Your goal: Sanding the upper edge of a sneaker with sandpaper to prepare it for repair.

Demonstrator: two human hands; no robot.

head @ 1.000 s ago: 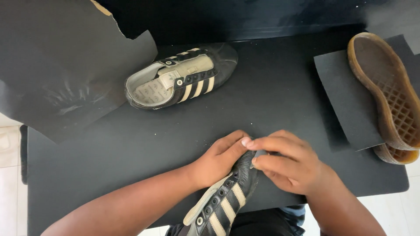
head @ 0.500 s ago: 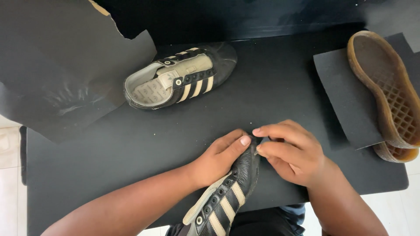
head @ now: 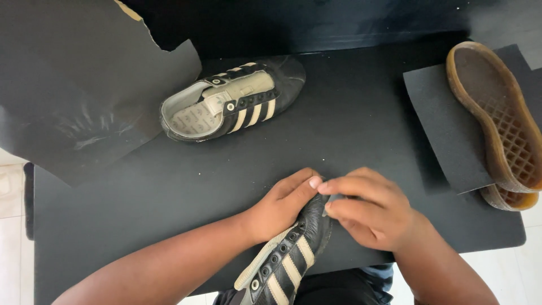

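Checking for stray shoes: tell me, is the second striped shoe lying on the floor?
No, the second striped shoe rests on the black table, away from both hands.

Work surface: a black table [head: 169, 203] with a matte top, a few pale specks scattered on it. It fills most of the head view. Its left edge and lower right corner are visible. Beyond both, a floor of pale tiles [head: 14, 192] shows, brightly lit. The far edge of the table runs into a dark, glossy wall or panel [head: 339, 22] with faint bluish reflections. Light is even, shadows soft.
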